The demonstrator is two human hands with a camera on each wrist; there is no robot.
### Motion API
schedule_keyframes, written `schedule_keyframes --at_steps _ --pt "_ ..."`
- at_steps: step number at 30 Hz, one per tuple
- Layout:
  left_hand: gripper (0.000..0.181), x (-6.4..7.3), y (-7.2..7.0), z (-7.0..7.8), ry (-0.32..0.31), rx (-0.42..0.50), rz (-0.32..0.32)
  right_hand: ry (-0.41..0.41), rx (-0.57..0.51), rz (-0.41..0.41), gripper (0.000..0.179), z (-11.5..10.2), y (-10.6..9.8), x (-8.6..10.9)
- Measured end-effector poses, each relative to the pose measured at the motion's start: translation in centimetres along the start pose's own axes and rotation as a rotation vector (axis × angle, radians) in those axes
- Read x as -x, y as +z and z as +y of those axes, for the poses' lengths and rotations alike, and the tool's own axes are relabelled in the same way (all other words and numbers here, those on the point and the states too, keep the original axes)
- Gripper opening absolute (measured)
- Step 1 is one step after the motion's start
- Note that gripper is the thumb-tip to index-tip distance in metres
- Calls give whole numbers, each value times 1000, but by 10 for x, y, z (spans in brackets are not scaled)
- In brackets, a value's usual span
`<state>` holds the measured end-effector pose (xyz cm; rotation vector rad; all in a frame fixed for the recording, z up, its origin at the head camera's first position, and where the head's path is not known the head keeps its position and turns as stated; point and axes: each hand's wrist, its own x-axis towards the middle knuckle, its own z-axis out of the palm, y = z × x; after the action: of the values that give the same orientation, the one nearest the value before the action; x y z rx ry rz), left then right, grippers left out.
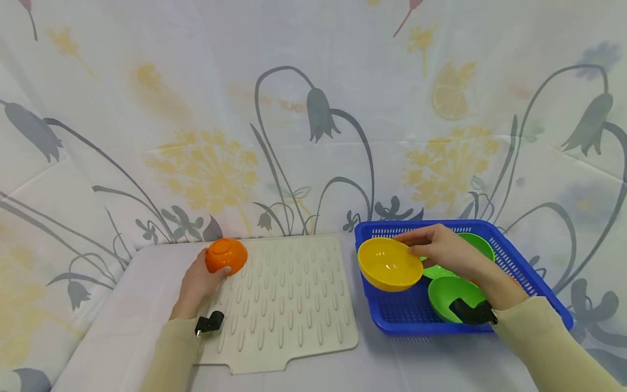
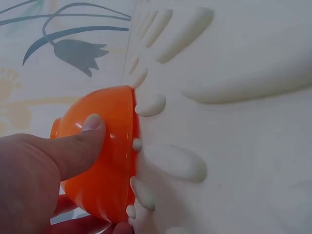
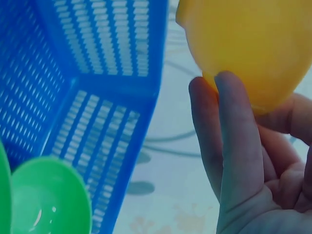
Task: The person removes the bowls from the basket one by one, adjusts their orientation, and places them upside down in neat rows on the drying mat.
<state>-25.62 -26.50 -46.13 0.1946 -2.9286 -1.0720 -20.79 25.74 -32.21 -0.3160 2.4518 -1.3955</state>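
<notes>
My left hand (image 1: 200, 280) grips an orange bowl (image 1: 226, 256) that lies upside down at the far left corner of a white ridged drying mat (image 1: 289, 294). In the left wrist view the thumb presses the side of the orange bowl (image 2: 105, 151), whose rim meets the mat's ridges. With fingertips and thumb at its rim, my right hand (image 1: 448, 250) holds a yellow bowl (image 1: 387, 264), its inside facing the head camera. That bowl is raised over the left part of a blue basket (image 1: 387, 328). The right wrist view shows the yellow bowl's outside (image 3: 253, 48) pinched at its edge.
Inside the basket are several green bowls, one at the front (image 1: 448, 294) and another at the back (image 1: 480, 245). A bit of orange shows behind the right wrist. A white cloth (image 1: 382, 365) covers the table, and a flower-patterned curtain (image 1: 313, 179) hangs behind.
</notes>
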Motion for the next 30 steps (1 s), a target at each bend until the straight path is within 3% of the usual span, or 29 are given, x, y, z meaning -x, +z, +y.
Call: schedule_keyframes --at_steps 11,17,24,30 --pt "93 3 -10 6 -7 -12 -33 -6 -18 72 38 -14 30 9" --pt "92 11 -18 11 12 -23 -33 -13 -81 65 36 -18 48 12" --pt "86 29 -23 22 80 -29 -1 -1 -71 67 33 -19 67 15" --pt "70 51 -25 39 175 47 75 0 -77 80 32 -18 77 16"
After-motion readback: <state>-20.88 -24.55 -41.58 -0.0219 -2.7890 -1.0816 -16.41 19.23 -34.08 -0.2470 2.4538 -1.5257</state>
